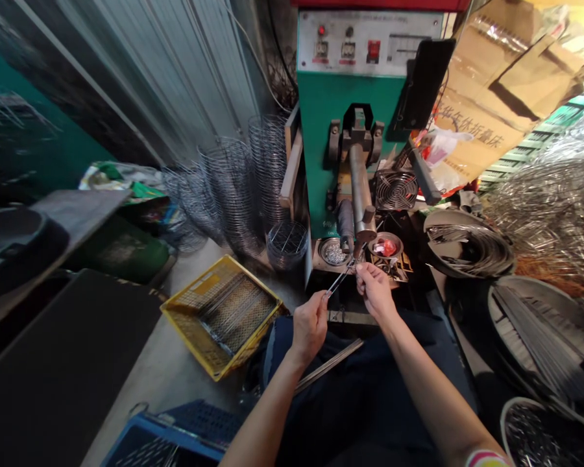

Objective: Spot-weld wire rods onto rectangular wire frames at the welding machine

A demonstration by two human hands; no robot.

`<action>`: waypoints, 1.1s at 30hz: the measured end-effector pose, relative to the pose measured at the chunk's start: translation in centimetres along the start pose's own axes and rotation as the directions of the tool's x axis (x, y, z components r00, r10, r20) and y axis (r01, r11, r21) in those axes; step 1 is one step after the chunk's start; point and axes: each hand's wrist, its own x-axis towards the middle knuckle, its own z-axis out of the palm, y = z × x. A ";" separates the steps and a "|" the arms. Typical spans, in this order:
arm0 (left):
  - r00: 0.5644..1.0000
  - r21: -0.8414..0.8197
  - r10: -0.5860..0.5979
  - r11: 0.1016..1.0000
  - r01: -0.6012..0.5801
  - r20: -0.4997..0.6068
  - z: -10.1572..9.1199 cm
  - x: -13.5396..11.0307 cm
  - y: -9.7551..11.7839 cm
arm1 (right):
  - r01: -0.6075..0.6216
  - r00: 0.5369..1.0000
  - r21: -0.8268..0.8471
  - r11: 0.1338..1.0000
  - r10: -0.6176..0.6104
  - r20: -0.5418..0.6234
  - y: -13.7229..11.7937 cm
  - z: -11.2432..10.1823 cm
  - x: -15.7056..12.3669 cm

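Observation:
My left hand (310, 326) is closed on the near end of thin metal wire rods (340, 279) that slant up to the right. The far end of those rods is pinched by my right hand (374, 288), just below the steel electrode arm (361, 188) of the green spot-welding machine (328, 123). A small round dish of tiny metal parts (333, 251) sits at the machine's base, left of the rod tips. More straight rods (328, 365) lie across my lap.
A yellow crate (221, 314) of wire pieces sits on the floor to my left, a blue crate (168, 438) nearer. Stacked wire baskets (233, 188) stand behind. At right are bowls of rods (545, 337), coiled strip (472, 243) and a small fan (396, 189).

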 end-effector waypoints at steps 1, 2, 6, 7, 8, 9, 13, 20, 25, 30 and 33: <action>1.000 0.004 -0.003 1.000 0.003 0.004 -0.1 0.1 0.1 | -0.006 1.000 0.005 1.000 0.006 -0.001 0.0 0.1 0.0; 1.000 0.007 -0.009 1.000 0.009 0.013 -0.2 0.1 0.1 | -0.012 1.000 0.013 1.000 0.012 -0.003 0.0 0.1 0.0; 0.999 0.000 -0.028 1.000 0.028 0.034 -0.7 0.2 0.5 | -0.009 1.000 0.049 0.999 0.009 0.005 0.0 0.2 0.0; 0.999 -0.007 -0.029 1.000 0.029 0.034 -0.7 0.2 0.5 | -0.002 1.000 0.047 0.999 0.001 0.012 0.0 0.1 -0.1; 0.999 -0.016 -0.030 0.999 0.030 0.032 -0.6 0.2 0.5 | 0.006 1.000 0.039 0.999 -0.007 0.020 0.0 -0.1 0.0; 0.999 -0.023 -0.030 0.999 0.031 0.033 -0.4 0.2 0.6 | 0.016 1.000 0.027 1.000 -0.016 0.025 0.0 -0.3 0.0; 0.999 -0.021 0.014 1.000 -0.013 0.046 0.7 1.0 0.4 | 0.063 0.998 -0.023 0.998 -0.062 0.005 -0.1 -1.5 0.6; 0.998 -0.039 0.028 0.999 -0.026 0.047 1.3 3.0 0.1 | 0.082 0.997 -0.066 0.994 -0.082 -0.002 -0.3 -2.4 2.0; 0.996 -0.074 -0.020 0.997 0.027 0.088 0.4 3.8 0.3 | 0.073 0.997 -0.090 0.993 -0.075 -0.018 -0.1 -2.2 2.3; 0.986 -0.095 -0.096 0.989 0.110 0.134 0.2 3.8 0.0 | 0.050 0.998 -0.129 0.990 -0.053 -0.020 -0.5 -2.1 2.2; 0.976 -0.129 -0.132 0.979 0.156 0.176 0.2 3.7 -0.4 | 0.009 1.000 -0.200 0.980 -0.008 0.006 -0.9 -3.2 0.9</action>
